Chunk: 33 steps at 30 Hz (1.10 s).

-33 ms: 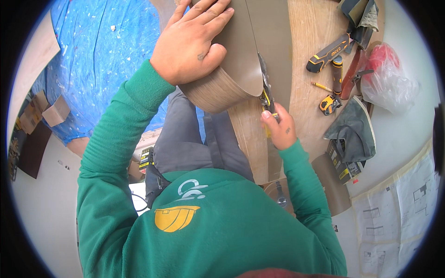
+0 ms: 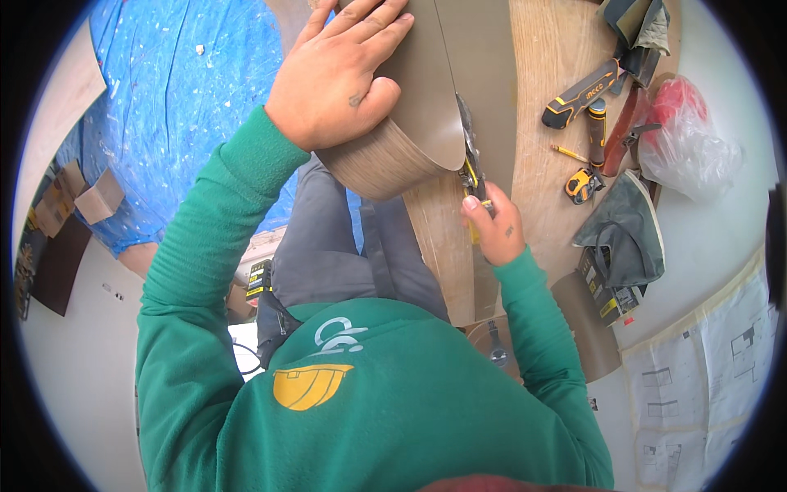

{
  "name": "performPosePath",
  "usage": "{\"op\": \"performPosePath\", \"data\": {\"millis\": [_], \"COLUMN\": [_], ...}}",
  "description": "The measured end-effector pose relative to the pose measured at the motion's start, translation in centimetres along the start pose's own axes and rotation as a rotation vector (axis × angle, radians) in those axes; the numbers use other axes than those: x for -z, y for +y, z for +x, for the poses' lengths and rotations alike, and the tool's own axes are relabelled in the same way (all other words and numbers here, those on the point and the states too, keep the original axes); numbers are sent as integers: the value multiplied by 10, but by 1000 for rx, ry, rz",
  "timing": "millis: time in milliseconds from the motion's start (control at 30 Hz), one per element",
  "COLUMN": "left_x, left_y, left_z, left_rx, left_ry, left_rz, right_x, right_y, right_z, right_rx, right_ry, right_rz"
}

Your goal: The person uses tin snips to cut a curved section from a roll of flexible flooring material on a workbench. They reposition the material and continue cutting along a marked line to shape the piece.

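A brown flexible sheet (image 2: pixel 414 61) lies over the wooden table, its near end curling up to show a wood-grain face. My left hand (image 2: pixel 336 86) presses flat on this sheet, fingers stretched out. With its fingers wrapped round yellow handles, my right hand (image 2: pixel 497 225) grips a pair of snips (image 2: pixel 470 156). The dark blades sit at the sheet's right edge, where a thin dark line runs away from their tip. Another strip of the brown material (image 2: pixel 488 82) continues right of that line. My palm hides part of the handles.
On the wooden table (image 2: pixel 537 189) to the right lie a utility knife (image 2: pixel 580 94), a screwdriver (image 2: pixel 597 131), a pencil (image 2: pixel 569 153) and a tape measure (image 2: pixel 583 185). Beyond them are a plastic bag (image 2: pixel 689 148) and a dark pouch (image 2: pixel 627 230). Blue sheeting (image 2: pixel 188 107) covers the far left.
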<state>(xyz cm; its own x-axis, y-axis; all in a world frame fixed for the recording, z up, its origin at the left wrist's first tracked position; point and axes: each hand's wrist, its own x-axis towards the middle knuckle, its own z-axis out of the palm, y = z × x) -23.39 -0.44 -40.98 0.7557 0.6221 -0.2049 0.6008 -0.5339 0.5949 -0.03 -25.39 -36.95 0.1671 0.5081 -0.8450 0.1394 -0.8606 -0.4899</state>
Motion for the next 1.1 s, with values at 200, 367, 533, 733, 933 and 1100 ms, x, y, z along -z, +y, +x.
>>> {"op": "performPosePath", "data": {"millis": [200, 367, 533, 733, 933, 1100], "left_x": [-1, 1, 3, 4, 7, 5], "left_y": [-2, 0, -1, -4, 0, -2], "left_z": [4, 5, 5, 6, 6, 6], "left_rx": [4, 8, 8, 12, -2, -29], "left_ry": [-7, -19, -36, -54, -42, -29], "left_rz": [2, -11, 0, -23, -10, 45], "right_x": [2, 2, 3, 5, 7, 4], "right_y": [-1, 0, -5, -5, 0, 6], "right_z": [5, 5, 5, 4, 4, 6], "right_rx": [-12, -10, -35, -26, -16, 5], "right_ry": [-18, 2, -14, 3, 7, 11], "right_rz": [7, 4, 5, -61, -77, -62]}}
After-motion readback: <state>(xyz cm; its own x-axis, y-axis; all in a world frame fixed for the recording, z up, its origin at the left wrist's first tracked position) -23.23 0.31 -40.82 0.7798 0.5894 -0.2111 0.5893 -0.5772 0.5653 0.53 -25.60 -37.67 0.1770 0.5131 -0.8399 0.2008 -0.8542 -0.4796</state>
